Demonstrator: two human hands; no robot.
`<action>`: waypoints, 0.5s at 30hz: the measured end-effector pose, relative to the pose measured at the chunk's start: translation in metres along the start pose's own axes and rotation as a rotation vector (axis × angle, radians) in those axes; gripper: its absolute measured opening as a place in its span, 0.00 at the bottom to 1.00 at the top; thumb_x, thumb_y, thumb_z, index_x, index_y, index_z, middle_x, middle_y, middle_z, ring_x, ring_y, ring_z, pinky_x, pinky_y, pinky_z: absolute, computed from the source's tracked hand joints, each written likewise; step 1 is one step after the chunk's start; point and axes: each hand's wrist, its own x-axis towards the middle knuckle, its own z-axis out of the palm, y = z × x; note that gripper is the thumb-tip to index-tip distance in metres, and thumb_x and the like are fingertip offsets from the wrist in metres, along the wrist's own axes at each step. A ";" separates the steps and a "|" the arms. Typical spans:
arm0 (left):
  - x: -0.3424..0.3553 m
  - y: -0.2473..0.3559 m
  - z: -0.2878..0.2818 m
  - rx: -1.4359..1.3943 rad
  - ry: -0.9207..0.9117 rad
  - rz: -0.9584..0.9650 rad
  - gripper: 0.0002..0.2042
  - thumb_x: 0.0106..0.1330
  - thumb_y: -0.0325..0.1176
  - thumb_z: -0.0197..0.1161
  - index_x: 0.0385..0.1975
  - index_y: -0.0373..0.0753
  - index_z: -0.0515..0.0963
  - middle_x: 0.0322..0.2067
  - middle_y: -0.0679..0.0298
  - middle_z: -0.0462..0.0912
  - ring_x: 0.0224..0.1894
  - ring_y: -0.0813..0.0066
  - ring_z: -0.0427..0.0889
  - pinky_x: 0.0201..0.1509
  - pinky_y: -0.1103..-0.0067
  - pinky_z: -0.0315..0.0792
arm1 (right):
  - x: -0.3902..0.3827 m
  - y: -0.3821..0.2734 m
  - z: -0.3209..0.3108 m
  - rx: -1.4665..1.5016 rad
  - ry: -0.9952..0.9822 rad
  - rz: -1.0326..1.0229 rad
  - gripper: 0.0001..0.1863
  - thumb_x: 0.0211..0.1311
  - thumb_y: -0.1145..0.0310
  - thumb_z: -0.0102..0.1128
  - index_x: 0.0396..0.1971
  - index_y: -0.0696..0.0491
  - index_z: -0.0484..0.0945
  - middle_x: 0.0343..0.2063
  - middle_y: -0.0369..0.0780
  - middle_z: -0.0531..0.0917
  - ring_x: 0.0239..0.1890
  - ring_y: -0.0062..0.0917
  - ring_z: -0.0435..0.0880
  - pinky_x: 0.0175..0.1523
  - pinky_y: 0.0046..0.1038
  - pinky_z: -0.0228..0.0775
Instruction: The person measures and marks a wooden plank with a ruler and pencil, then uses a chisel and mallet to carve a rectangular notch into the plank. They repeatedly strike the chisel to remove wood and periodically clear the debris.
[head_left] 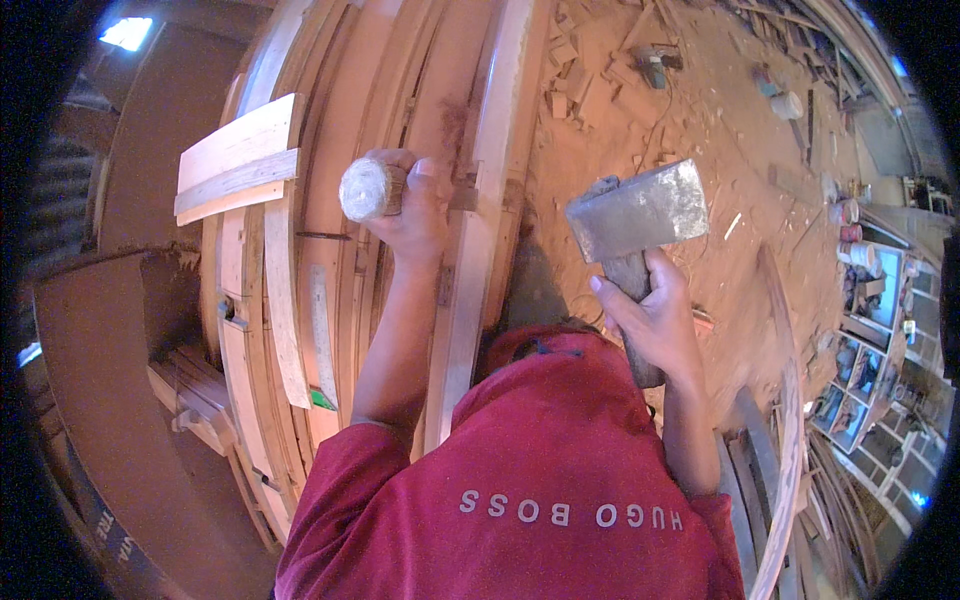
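Observation:
My left hand [418, 212] is closed around the thick round handle of what looks like a chisel [369, 190]. Its pale, worn butt end faces up, and my fist hides the blade. Long timber pieces [385, 90] lie beneath that hand. On the right, my right hand [655, 312] grips the dark wooden handle of a hatchet [640, 212], thumb along the shaft. The broad grey metal head is raised above the floor, apart from the chisel.
Short boards [240, 165] lie across the timbers at left, near a narrow metal strip [321, 330]. Wood offcuts [575, 75] litter the dirt floor [745, 130]. A long curved pole [785, 420] and shelving with compartments [865, 350] stand at right.

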 end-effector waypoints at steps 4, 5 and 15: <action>0.000 -0.001 0.004 -0.020 0.017 -0.072 0.10 0.59 0.22 0.64 0.36 0.39 0.70 0.27 0.68 0.73 0.19 0.84 0.70 0.18 0.83 0.65 | 0.001 0.005 -0.002 -0.012 0.013 -0.007 0.14 0.59 0.69 0.66 0.39 0.58 0.74 0.20 0.35 0.79 0.17 0.16 0.77 0.22 0.22 0.70; 0.004 -0.010 -0.007 0.052 0.031 -0.031 0.10 0.59 0.22 0.64 0.37 0.39 0.70 0.27 0.68 0.73 0.19 0.84 0.70 0.18 0.83 0.65 | 0.001 0.003 -0.002 -0.011 0.005 -0.011 0.14 0.59 0.69 0.66 0.39 0.58 0.74 0.20 0.35 0.79 0.17 0.16 0.77 0.23 0.22 0.70; -0.004 0.009 0.006 -0.118 0.009 -0.090 0.13 0.57 0.19 0.62 0.39 0.41 0.70 0.26 0.66 0.74 0.19 0.82 0.71 0.16 0.83 0.65 | 0.001 0.014 0.000 0.015 -0.010 0.035 0.14 0.58 0.70 0.67 0.39 0.60 0.73 0.21 0.36 0.79 0.18 0.17 0.77 0.23 0.22 0.70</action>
